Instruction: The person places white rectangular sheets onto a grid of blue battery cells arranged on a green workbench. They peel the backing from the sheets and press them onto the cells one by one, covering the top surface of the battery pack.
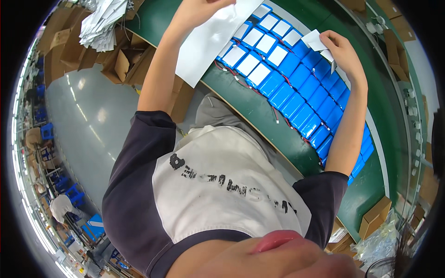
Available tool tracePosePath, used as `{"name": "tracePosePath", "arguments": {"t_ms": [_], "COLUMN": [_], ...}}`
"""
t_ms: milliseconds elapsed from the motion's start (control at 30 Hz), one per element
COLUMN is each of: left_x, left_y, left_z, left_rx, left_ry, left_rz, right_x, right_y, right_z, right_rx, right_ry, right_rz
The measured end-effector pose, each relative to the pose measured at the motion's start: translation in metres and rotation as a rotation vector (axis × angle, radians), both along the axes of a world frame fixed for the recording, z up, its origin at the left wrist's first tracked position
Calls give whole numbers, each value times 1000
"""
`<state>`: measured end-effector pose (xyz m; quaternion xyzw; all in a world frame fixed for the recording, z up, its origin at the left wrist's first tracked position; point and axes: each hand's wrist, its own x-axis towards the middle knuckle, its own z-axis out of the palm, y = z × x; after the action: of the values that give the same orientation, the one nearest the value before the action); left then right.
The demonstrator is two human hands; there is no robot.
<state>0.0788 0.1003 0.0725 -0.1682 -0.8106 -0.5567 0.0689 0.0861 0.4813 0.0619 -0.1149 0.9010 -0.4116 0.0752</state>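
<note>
While my left hand [197, 11] grips the white backing sheet [208, 41] and my right hand [340, 51] pinches a white label [315, 41], I judge roughly a third done: far blue battery packs [296, 99] labelled, nearer ones bare.

Both my arms are stretched fwd and up, bare from the elbows down w/ dark sleeves ending above the elbow. Left hand [197, 10] is way out near the top edge, fingers curled shut in a pinch. Right hand [342, 51] sits lower and further right, wrist bent a bit, thumb and fingertips pinched together. Hands well apart.
</note>
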Motion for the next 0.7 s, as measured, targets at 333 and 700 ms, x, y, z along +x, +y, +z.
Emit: {"name": "tracePosePath", "arguments": {"t_ms": [333, 700], "left_x": [6, 15], "left_y": [-10, 83], "left_z": [-46, -10], "left_rx": [-634, -456], "left_ry": [191, 515], "left_rz": [181, -212], "right_x": [-4, -7], "right_y": [11, 13], "right_z": [-7, -28], "right_rx": [93, 123], "right_ry": [7, -25], "right_rz": [-9, 22]}}
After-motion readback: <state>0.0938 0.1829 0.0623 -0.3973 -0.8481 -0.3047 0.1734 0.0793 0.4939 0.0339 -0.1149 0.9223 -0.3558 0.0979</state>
